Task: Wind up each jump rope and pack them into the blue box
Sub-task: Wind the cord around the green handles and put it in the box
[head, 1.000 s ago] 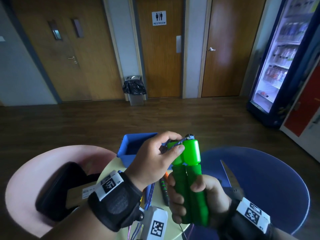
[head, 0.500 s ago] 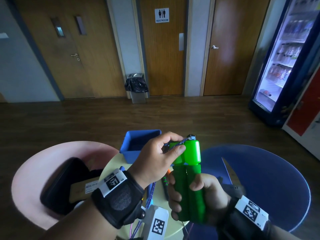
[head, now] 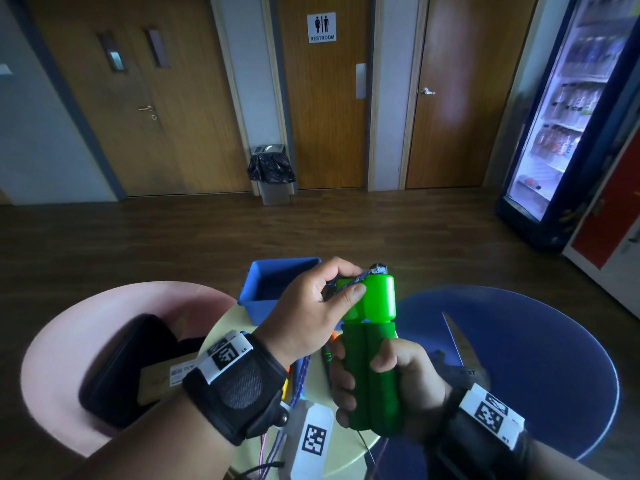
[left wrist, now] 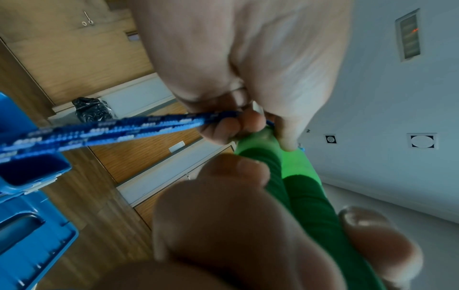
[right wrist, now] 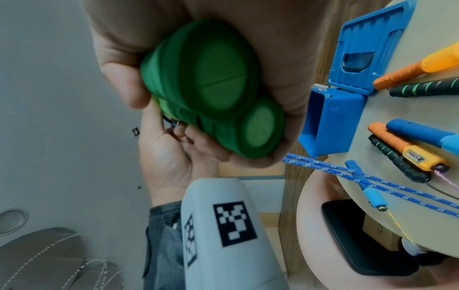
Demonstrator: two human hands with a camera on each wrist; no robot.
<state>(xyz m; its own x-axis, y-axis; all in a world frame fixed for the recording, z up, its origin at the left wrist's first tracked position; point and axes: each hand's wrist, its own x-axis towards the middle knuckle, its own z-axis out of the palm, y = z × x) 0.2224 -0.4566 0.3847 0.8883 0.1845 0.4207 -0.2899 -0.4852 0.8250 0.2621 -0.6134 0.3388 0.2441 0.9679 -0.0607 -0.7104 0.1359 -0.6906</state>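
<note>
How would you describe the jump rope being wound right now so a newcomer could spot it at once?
Start at the small round table between the pink and blue chairs. Just above it, the right hand grips a pair of green handles side by side, while the left hand pinches the blue speckled rope at their tops. The other ropes' handles, orange, blue and black, lie on the table.

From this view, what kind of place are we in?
Probably a shared break area or lobby in an office or public building: a restroom sign on a wooden door, a lit drinks fridge, and a lined bin by the wall.
</note>
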